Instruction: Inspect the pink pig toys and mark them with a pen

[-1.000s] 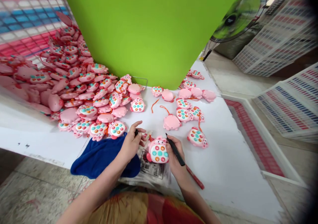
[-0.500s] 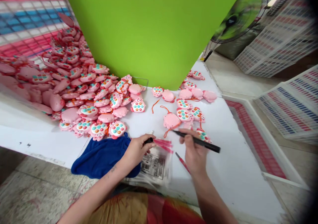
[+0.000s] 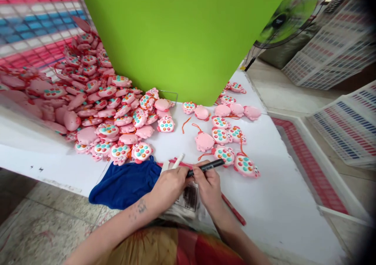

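Observation:
A black marker point(image 3: 214, 164) lies across the fingers of both hands, its blunt end pointing up to the right. My right hand point(image 3: 209, 184) is closed around the barrel. Touching it, my left hand point(image 3: 170, 184) is closed at the marker's other end; the cap it held earlier is hidden by the fingers. Just beyond the hands lie a white pen-like stick point(image 3: 178, 161) and some pink strips point(image 3: 182, 163). A red-handled tool point(image 3: 235, 211) rests beside my right forearm. Pink animal-shaped toys with coloured dots point(image 3: 223, 154) and orange cords lie past my right hand.
A large heap of the same pink toys point(image 3: 107, 112) fills the left side. A blue cloth point(image 3: 123, 184) lies by my left forearm. A tall green panel point(image 3: 188, 41) stands at the back. Right of the white table point(image 3: 273, 186) are plastic crates point(image 3: 349, 127) and a fan point(image 3: 279, 21).
My hands have come together. The marker, earlier uncapped in my right hand with the cap apart in my left, now has its tip end in my left fingers.

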`<state>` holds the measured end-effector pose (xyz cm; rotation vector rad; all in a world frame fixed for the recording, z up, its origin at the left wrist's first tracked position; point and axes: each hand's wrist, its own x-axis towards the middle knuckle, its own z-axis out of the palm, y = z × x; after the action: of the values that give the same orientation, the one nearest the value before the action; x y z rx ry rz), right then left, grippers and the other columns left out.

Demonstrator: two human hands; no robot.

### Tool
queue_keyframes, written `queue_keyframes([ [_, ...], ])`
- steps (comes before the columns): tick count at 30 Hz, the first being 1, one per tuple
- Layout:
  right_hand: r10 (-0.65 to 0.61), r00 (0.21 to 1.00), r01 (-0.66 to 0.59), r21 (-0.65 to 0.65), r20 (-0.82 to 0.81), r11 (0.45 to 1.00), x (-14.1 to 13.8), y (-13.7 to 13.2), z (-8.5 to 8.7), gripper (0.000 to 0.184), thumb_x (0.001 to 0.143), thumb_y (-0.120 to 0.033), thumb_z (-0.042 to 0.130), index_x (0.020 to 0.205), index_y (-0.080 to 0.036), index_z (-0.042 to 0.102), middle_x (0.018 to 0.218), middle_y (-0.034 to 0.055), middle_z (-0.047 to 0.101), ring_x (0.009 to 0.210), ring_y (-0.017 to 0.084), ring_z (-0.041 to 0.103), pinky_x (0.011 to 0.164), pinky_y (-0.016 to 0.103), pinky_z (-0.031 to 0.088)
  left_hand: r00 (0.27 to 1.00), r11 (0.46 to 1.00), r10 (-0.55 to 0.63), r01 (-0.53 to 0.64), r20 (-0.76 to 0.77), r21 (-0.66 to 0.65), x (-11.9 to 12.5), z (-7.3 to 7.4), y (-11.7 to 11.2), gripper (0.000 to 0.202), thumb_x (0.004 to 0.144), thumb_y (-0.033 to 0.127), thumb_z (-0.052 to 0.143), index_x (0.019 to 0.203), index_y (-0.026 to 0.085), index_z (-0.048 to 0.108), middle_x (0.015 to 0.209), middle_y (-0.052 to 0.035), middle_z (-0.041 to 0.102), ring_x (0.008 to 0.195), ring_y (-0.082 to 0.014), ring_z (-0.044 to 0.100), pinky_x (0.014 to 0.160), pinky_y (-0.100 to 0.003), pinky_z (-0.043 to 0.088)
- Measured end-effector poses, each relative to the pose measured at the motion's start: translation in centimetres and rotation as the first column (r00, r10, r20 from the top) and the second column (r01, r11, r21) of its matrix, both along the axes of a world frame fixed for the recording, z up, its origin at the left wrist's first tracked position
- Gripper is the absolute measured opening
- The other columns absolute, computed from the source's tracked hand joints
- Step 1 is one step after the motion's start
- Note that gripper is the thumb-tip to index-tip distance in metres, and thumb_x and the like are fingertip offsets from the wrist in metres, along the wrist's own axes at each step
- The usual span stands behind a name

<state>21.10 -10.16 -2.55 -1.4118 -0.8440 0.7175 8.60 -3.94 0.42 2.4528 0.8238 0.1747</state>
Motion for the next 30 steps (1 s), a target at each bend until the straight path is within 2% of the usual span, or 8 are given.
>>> queue_keyframes([
  [4, 0.104, 0.994, -0.106, -0.101, -0.03, 0.989, 1.2, 0.8, -0.2, 0.032, 0.085, -0.05, 0.054, 0.078, -0.019, 0.052, 0.055, -0.0054, 0.04, 0.051, 0.009, 0.036, 0.049, 0.022, 0.031, 0.999, 0.999, -0.015, 0.013, 0.034, 0.046, -0.6, 0.5, 1.5, 0.039, 0.088, 0.043, 0.054, 0.117, 0.017, 0.057, 0.097, -0.0123, 0.07, 0.089, -0.0255, 0.065, 0.076, -0.033, 0.05],
  [6, 0.197, 0.979, -0.182, -0.195, 0.057, 0.964, 2.2, 0.8, 0.0, 0.034, 0.085, -0.051, 0.053, 0.073, -0.019, 0.051, 0.056, -0.0044, 0.041, 0.052, 0.01, 0.037, 0.05, 0.023, 0.03, 0.996, 0.983, 0.074, -0.082, 0.05, 0.163, -1.7, 0.2, 3.1, 0.041, 0.087, 0.042, 0.056, 0.119, 0.017, 0.057, 0.104, -0.0133, 0.068, 0.098, -0.0274, 0.061, 0.085, -0.037, 0.048],
  [9, 0.413, 0.884, -0.292, -0.427, 0.222, 0.856, 3.5, 0.2, 0.0, 0.036, 0.084, -0.05, 0.053, 0.065, -0.019, 0.05, 0.056, -0.003, 0.047, 0.053, 0.011, 0.041, 0.05, 0.023, 0.029, 0.932, 0.867, 0.361, -0.331, -0.012, 0.371, -4.0, -1.1, 5.5, 0.037, 0.085, 0.032, 0.06, 0.117, 0.013, 0.059, 0.115, -0.0175, 0.062, 0.108, -0.0339, 0.054, 0.092, -0.048, 0.043],
  [11, 0.556, 0.774, -0.324, -0.565, 0.302, 0.759, 3.9, -0.4, -0.2, 0.038, 0.082, -0.049, 0.054, 0.059, -0.019, 0.051, 0.053, -0.0026, 0.05, 0.051, 0.012, 0.043, 0.049, 0.023, 0.027, 0.878, 0.794, 0.474, -0.393, -0.067, 0.464, -5.4, -2.3, 6.4, 0.039, 0.083, 0.027, 0.062, 0.119, 0.013, 0.058, 0.121, -0.0183, 0.058, 0.111, -0.0371, 0.051, 0.092, -0.052, 0.041],
  [13, 0.609, 0.718, -0.334, -0.602, 0.335, 0.725, 3.9, -0.8, -0.4, 0.035, 0.082, -0.047, 0.055, 0.06, -0.02, 0.056, 0.056, -0.0014, 0.056, 0.053, 0.013, 0.048, 0.05, 0.023, 0.03, 0.862, 0.768, 0.5, -0.393, -0.09, 0.506, -6.3, -3.3, 6.8, 0.039, 0.084, 0.022, 0.059, 0.122, 0.015, 0.056, 0.125, -0.0168, 0.056, 0.112, -0.0372, 0.049, 0.092, -0.054, 0.041],
  [20, 0.449, 0.893, -0.419, -0.353, 0.004, 0.836, 2.7, 0.5, -1.1, 0.038, 0.086, -0.049, 0.051, 0.106, -0.021, 0.065, 0.09, 0.0038, 0.07, 0.076, 0.016, 0.064, 0.064, 0.027, 0.048, 0.938, 0.835, 0.338, -0.339, 0.081, 0.434, -5.6, -4.6, 7.0, 0.03, 0.09, 0.013, 0.045, 0.116, 0.014, 0.059, 0.119, -0.0142, 0.061, 0.11, -0.0281, 0.054, 0.095, -0.043, 0.045],
  [25, 0.254, 0.89, -0.354, -0.222, -0.378, 0.909, 0.8, 2.4, -1.7, 0.057, 0.08, -0.06, 0.055, 0.124, -0.024, 0.054, 0.119, 0.0091, 0.062, 0.087, 0.019, 0.065, 0.066, 0.032, 0.054, 0.975, 0.922, 0.151, -0.198, 0.163, 0.332, -3.3, -4.3, 5.9, 0.038, 0.09, 0.013, 0.044, 0.127, 0.016, 0.049, 0.117, -0.0118, 0.061, 0.111, -0.0226, 0.054, 0.097, -0.039, 0.045],
  [30, 0.221, 0.934, -0.284, -0.208, -0.281, 0.936, 1.1, 3.1, -1.9, 0.051, 0.076, -0.055, 0.063, 0.113, -0.02, 0.061, 0.107, 0.008, 0.066, 0.08, 0.015, 0.063, 0.064, 0.027, 0.052, 0.936, 0.859, 0.342, -0.349, 0.089, 0.374, -2.7, -5.2, 6.2, 0.054, 0.08, 0.033, 0.066, 0.128, 0.013, 0.05, 0.141, -0.0203, 0.043, 0.131, -0.0383, 0.034, 0.104, -0.057, 0.032],
])
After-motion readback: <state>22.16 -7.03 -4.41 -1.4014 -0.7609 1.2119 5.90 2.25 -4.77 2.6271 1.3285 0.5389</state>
